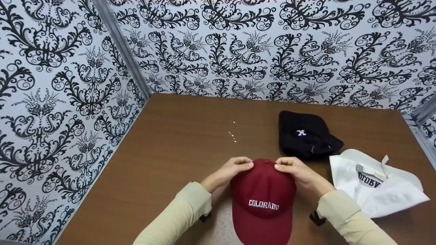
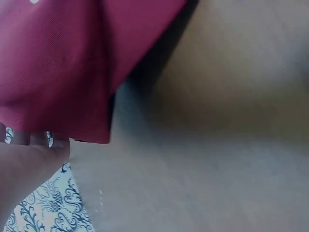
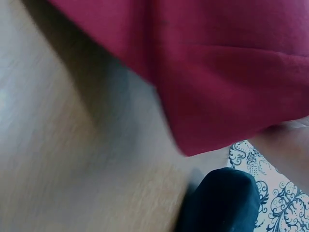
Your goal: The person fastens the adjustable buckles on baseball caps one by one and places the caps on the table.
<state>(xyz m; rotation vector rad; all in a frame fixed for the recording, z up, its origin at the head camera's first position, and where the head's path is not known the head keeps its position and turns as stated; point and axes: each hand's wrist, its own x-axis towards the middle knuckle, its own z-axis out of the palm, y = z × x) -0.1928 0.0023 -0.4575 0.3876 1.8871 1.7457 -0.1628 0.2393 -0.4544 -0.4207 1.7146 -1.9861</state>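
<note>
A red baseball cap point(image 1: 264, 190) with white COLORADO lettering is held between both hands, its brim toward the person. My left hand point(image 1: 235, 168) pinches the far left edge of the crown, thumb on the near side. At the far right edge, my right hand point(image 1: 296, 170) pinches the cap in the same way. In the left wrist view the red cap point(image 2: 58, 72) hangs above the table, with part of the left hand point(image 2: 34, 154) at its edge. The right wrist view shows the cap point(image 3: 227, 87) and a little of the right hand point(image 3: 285, 145).
A black cap point(image 1: 303, 132) with a white emblem lies at the back right of the brown table point(image 1: 163, 146). In front of it lies a white cap point(image 1: 378, 187), its inside showing. Small pale specks point(image 1: 232, 135) dot the table. Patterned walls point(image 1: 238, 51) stand behind and left.
</note>
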